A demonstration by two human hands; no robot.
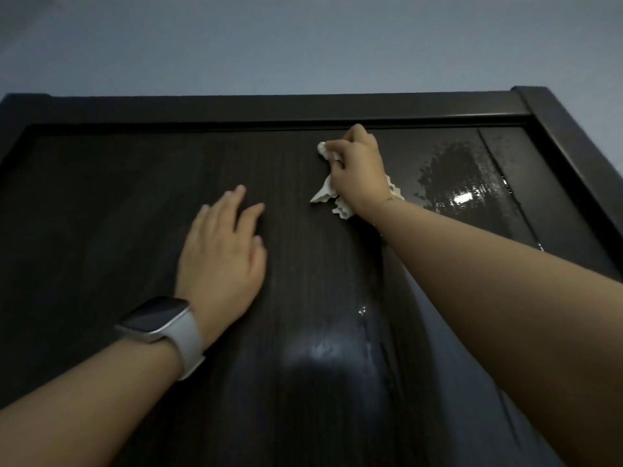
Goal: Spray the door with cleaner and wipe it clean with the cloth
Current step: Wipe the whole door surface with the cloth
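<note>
A dark wood-grain door (118,203) fills the view, seen from below toward its top edge. My right hand (359,170) is high on the door near the top, closed on a crumpled white cloth (325,193) pressed against the surface. Parts of the cloth stick out above the fingers and below the wrist. My left hand (224,254) lies flat on the door lower and to the left, fingers spread, holding nothing. A wet, shiny patch (462,183) with spray droplets covers the door's upper right. No spray bottle is in view.
The dark door frame (276,107) runs along the top and down the right side (573,156). A pale wall (303,45) lies above it. A wet streak (364,318) runs down the door under my right forearm. A watch with a white band is on my left wrist.
</note>
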